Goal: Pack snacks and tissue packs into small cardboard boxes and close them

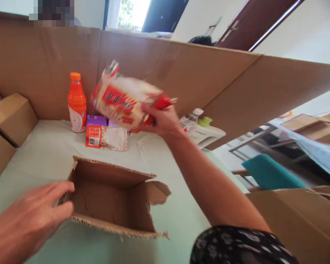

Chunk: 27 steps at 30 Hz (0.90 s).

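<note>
My right hand (165, 119) grips one end of a red and cream plastic food packet (123, 101), held in the air and tilted. Below it stands an open cardboard box (110, 225) with torn, ragged edges and nothing inside. At the box's left edge is my left hand (41, 209), its fingertips over the rim and its thumb by the near left corner. Behind the box lies a small red and white patterned packet (107, 138), in front of purple packs (96, 120). An orange bottle (77, 104) stands upright to their left.
Tall cardboard walls (143, 51) enclose the back of the pale green tabletop (178, 205). Closed cartons (12, 113) stand at the left. At the back right are a white jug (209, 134) and a clear bottle (192, 118). A teal chair (272, 170) is beyond the table.
</note>
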Available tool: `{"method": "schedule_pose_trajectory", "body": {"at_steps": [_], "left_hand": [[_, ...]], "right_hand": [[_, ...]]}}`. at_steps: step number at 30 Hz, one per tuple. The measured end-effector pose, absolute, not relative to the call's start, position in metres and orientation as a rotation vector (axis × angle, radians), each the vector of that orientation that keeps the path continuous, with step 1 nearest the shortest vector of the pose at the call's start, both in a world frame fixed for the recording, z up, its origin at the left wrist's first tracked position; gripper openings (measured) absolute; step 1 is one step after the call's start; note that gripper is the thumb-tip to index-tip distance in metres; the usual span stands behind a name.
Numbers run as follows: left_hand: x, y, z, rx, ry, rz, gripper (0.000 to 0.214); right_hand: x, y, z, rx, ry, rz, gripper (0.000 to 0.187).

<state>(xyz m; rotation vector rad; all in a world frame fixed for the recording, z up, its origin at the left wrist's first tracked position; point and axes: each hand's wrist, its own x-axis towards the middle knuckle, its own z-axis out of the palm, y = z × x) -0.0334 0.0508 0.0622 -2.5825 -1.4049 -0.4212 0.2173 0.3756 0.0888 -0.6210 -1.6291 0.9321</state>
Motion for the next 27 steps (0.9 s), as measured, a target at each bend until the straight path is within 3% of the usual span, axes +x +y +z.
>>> {"method": "schedule_pose_trajectory", "body": {"at_steps": [3, 10, 17, 23, 27], "left_hand": [[-0.029, 0.057, 0.069, -2.597, -1.469, -0.395, 0.025], [-0.027, 0.057, 0.069, -2.586, -1.596, -0.442, 0.028], [-0.019, 0.055, 0.072, -2.638, -1.767, -0.494, 0.022], [-0.023, 0.053, 0.063, -2.453, -1.841, -0.445, 0.019], [-0.023, 0.053, 0.060, -2.451, -1.787, -0.479, 0.019]], "right_hand": [[0.260, 0.312, 0.115, -0.456, -1.392, 0.965, 0.046], [0.297, 0.194, 0.100, -0.647, -2.027, 0.876, 0.018], [0.292, 0.173, 0.121, -0.855, -2.629, 0.825, 0.024], [0.249, 0.182, 0.095, -1.034, -3.002, 0.710, 0.025], [0.250, 0.179, 0.109, -1.017, -3.192, 0.434, 0.035]]}}
